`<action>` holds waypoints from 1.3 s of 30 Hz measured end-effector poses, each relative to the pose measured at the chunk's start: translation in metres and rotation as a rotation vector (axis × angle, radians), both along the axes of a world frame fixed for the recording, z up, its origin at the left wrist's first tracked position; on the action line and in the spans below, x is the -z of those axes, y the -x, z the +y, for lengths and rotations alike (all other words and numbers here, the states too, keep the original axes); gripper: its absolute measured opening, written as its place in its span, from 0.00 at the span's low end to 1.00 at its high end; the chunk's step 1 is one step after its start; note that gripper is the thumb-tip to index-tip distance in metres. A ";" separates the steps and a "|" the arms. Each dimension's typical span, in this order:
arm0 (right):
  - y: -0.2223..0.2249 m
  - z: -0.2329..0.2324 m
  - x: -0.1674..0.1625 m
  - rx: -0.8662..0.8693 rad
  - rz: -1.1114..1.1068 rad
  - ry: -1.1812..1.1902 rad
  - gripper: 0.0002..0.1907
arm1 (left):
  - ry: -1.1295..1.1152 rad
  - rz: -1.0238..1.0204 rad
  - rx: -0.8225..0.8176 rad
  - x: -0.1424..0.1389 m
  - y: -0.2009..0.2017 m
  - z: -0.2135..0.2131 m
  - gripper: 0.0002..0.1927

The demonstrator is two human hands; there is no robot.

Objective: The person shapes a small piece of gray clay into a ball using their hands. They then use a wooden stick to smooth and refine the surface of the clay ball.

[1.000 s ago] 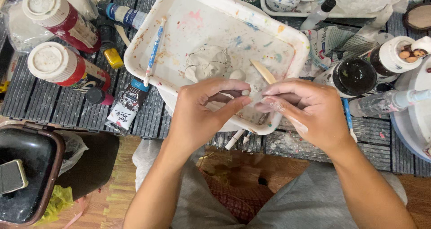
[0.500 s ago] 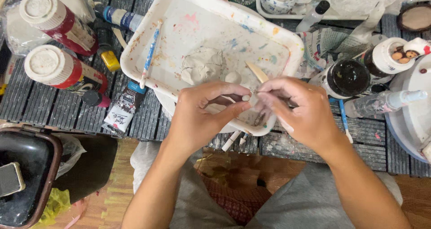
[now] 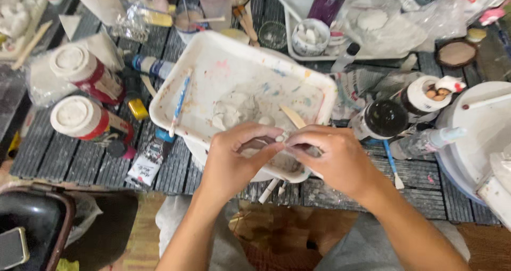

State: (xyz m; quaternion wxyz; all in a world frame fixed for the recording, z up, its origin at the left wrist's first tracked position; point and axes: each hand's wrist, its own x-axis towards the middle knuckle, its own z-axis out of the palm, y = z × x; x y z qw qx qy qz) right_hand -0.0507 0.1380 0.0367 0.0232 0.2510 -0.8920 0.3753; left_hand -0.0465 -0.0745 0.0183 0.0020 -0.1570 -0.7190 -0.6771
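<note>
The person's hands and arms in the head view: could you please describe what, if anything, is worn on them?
Both arms are bare from the forearm down: no sleeves, gloves, watch or bracelet show. The left hand and right hand carry no visible rings. Light grey trousers cover the lap below.

The white tray [image 3: 210, 63] looked like smooth plastic, its matt inside smeared with dried paint flecks and pale, pasty clay. A flat stick [image 3: 292, 116] lying in it appeared to be bare, unfinished wood. The table [image 3: 69, 159] beneath showed a dark, ribbed, slatted surface, dull and dusted with white residue. Two jars [image 3: 80, 98] at the side had chalky, matt white lids and glossy red bodies. A round black lid [image 3: 386, 118] shone glossy. The thin brush [image 3: 180, 101] on the tray's rim had a blue handle, seemingly plastic. Crinkled clear plastic wrap [image 3: 426, 21] lay shiny at the far edge. The small piece [image 3: 279, 138] pinched between the left hand [image 3: 234, 162] and right hand [image 3: 335, 162] looked pale and matt.
</note>
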 end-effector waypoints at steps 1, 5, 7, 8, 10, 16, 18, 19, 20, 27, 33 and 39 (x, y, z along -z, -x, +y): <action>0.000 -0.001 0.000 -0.015 0.027 0.005 0.10 | 0.000 -0.011 -0.003 0.000 0.000 0.000 0.13; -0.002 0.001 0.003 -0.084 0.096 -0.051 0.13 | 0.027 -0.048 -0.024 0.002 0.000 0.002 0.12; -0.006 0.004 0.005 -0.094 0.094 -0.084 0.14 | -0.004 -0.059 0.005 0.004 0.001 0.003 0.13; -0.008 0.005 0.006 -0.085 0.087 -0.086 0.14 | -0.019 -0.063 0.017 0.006 0.002 0.004 0.13; -0.011 0.006 0.008 -0.074 0.091 -0.083 0.13 | -0.038 -0.084 0.026 0.008 0.002 0.007 0.12; -0.011 0.006 0.009 -0.061 0.117 -0.036 0.11 | -0.096 -0.121 0.020 0.008 0.005 0.010 0.11; -0.011 0.006 0.007 -0.044 0.107 -0.012 0.11 | -0.096 -0.124 0.005 0.008 0.006 0.011 0.11; -0.011 0.007 0.007 -0.037 0.104 -0.002 0.10 | -0.095 -0.113 -0.002 0.008 0.007 0.012 0.12; -0.011 0.008 0.006 -0.028 0.101 0.008 0.10 | -0.094 -0.103 -0.007 0.008 0.007 0.013 0.12; -0.012 0.008 0.006 -0.006 0.127 0.008 0.10 | -0.097 -0.109 -0.033 0.006 0.004 0.014 0.12; -0.011 0.007 0.009 -0.015 0.146 0.047 0.11 | -0.084 -0.152 -0.030 0.009 0.004 0.016 0.12; -0.012 0.008 0.010 -0.006 0.268 0.107 0.10 | -0.275 -0.267 0.001 0.013 0.004 0.013 0.12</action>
